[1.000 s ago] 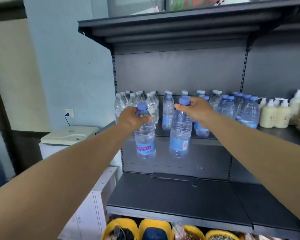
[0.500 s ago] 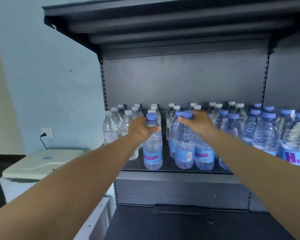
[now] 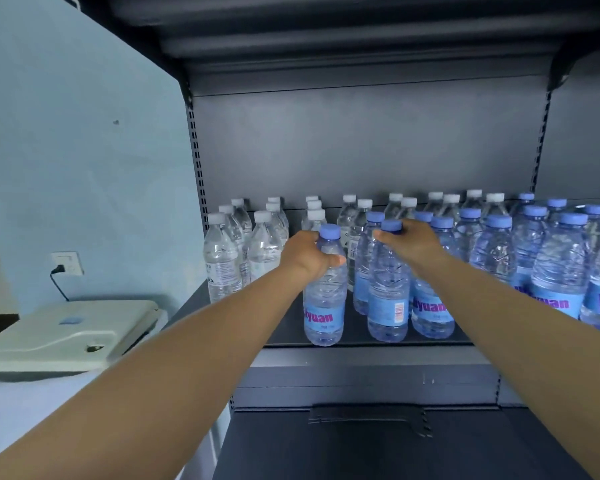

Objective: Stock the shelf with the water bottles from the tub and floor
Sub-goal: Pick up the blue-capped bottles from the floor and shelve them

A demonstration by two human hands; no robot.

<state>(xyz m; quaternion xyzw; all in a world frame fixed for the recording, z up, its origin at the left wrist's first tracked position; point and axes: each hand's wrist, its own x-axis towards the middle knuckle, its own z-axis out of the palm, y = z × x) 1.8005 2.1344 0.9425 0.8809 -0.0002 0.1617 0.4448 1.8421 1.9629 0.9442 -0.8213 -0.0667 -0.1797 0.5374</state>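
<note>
the person's left hand (image 3: pixel 307 256) is gripping the neck of a clear plastic water bottle with a blue cap and blue label (image 3: pixel 324 299), fingers curled round just under the cap, while the right hand (image 3: pixel 413 242) is holding the top of a second blue-capped clear bottle (image 3: pixel 388 289), fingers wrapped over its cap and shoulder. both bottles are standing upright at the front edge of the dark grey metal shelf (image 3: pixel 361 355), apparently resting on it, so this pair looks as good as placed and only letting go seems left. behind and to the right of the two held bottles, rows of blue-capped bottles (image 3: pixel 555 271) are already filling the shelf; to their left, white-capped clear bottles (image 3: pixel 222 261) are standing. the tub and the floor are out of view, so how many remain cannot be told. left of the shelf, a cream plastic lidded appliance (image 3: pixel 73 336) is sitting below a wall socket (image 3: pixel 68 263). the neighbouring bottles are crowding the right hand's bottle closely.
</note>
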